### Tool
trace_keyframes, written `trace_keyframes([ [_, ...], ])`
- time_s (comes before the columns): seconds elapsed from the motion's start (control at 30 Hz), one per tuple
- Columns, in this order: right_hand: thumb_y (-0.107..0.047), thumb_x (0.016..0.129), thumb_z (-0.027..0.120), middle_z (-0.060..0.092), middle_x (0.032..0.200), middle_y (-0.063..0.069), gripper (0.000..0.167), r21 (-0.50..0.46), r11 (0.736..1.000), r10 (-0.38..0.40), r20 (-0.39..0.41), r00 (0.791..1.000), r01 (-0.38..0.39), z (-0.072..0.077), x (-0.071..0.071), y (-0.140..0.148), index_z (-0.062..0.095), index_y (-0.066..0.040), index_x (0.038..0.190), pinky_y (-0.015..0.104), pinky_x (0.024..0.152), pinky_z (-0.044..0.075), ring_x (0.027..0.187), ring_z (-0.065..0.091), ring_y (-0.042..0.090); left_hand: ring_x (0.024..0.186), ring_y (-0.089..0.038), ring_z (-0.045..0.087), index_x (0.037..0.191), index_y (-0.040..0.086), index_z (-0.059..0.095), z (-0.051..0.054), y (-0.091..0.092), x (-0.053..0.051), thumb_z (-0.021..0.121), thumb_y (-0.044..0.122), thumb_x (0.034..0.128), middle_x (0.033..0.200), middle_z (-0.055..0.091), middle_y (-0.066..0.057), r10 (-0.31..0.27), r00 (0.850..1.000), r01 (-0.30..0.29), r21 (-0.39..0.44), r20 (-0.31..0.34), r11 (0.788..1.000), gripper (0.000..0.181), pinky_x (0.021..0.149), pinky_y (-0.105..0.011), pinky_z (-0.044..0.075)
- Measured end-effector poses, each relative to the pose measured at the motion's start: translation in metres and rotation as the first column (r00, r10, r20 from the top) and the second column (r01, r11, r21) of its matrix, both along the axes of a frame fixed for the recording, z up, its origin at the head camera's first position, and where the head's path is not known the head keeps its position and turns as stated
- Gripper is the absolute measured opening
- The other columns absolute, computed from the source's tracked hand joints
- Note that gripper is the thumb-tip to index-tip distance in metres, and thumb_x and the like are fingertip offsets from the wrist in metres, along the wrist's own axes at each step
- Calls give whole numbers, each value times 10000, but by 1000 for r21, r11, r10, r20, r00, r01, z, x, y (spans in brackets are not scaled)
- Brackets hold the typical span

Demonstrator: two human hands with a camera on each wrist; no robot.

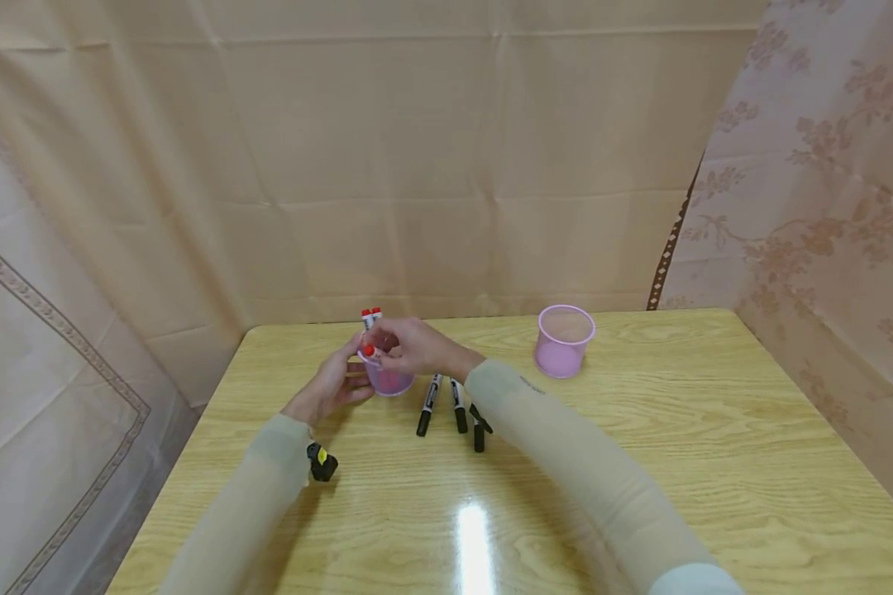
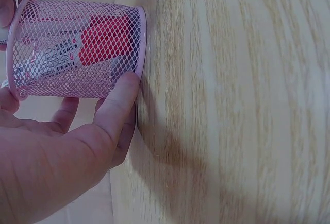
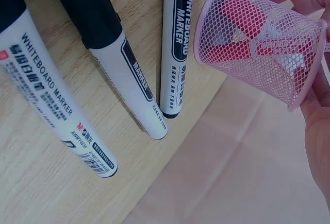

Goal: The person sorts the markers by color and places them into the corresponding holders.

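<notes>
A pink mesh pen cup [image 1: 390, 383] stands upright at the left rear of the table. My left hand [image 1: 332, 382] grips its side, a finger near the base in the left wrist view. Over the rim, my right hand [image 1: 417, 345] pinches a red-ended marker [image 1: 370, 351]; its lower part is hidden. Two more red-ended markers [image 1: 371, 316] stick up behind the right hand. Through the mesh, red parts [image 2: 105, 38] and white marker bodies show. Right of the cup lie black whiteboard markers [image 1: 429, 405], some partly covered by the right forearm.
A second pink mesh cup [image 1: 563, 351] stands further right on the wood-grain table [image 1: 714, 430]. Beige cloth [image 1: 446, 165] hangs along the table's back edge, and patterned cloth [image 1: 826, 207] hangs at the right. A small black device [image 1: 322, 463] sits at the left wrist.
</notes>
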State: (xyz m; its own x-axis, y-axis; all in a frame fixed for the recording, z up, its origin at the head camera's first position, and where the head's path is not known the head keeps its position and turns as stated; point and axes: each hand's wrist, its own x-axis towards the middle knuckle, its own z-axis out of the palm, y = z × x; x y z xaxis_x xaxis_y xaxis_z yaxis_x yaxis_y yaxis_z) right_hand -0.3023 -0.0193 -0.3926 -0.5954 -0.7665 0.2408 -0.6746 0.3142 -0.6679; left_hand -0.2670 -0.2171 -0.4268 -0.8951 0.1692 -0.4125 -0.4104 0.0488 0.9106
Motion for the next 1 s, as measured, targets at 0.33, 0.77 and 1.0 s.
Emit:
trace_keyframes([
  [0.33, -26, 916, 696, 682, 1076, 37, 222, -46, 999, 24, 32, 999, -22, 1, 1, -1, 611, -65, 1117, 209, 836, 557, 1030, 651, 127, 1244, -373, 509, 1565, 106, 260, -2, 0, 1, 357, 647, 1028, 1424, 426, -259, -8, 1000, 8, 9, -7, 1000, 768, 1091, -503, 433],
  [0.77, -17, 876, 695, 648, 1037, -2, 274, -10, 999, 45, -129, 991, -47, -4, 2, -1, 612, -93, 1126, 195, 781, 550, 913, 620, 101, 1207, -340, 539, 1569, 80, 248, -6, -3, 2, 372, 693, 998, 1403, 466, -250, -57, 997, 57, 6, -42, 998, 846, 1035, -451, 488],
  [1.0, -18, 870, 690, 644, 1073, -3, 296, 1, 999, 52, -139, 989, -53, -5, 1, -1, 606, -94, 1143, 188, 807, 541, 933, 614, 96, 1179, -359, 565, 1522, 102, 327, -23, -10, -12, 435, 685, 986, 1369, 477, -252, -27, 999, 28, 34, -29, 999, 800, 963, -441, 538],
])
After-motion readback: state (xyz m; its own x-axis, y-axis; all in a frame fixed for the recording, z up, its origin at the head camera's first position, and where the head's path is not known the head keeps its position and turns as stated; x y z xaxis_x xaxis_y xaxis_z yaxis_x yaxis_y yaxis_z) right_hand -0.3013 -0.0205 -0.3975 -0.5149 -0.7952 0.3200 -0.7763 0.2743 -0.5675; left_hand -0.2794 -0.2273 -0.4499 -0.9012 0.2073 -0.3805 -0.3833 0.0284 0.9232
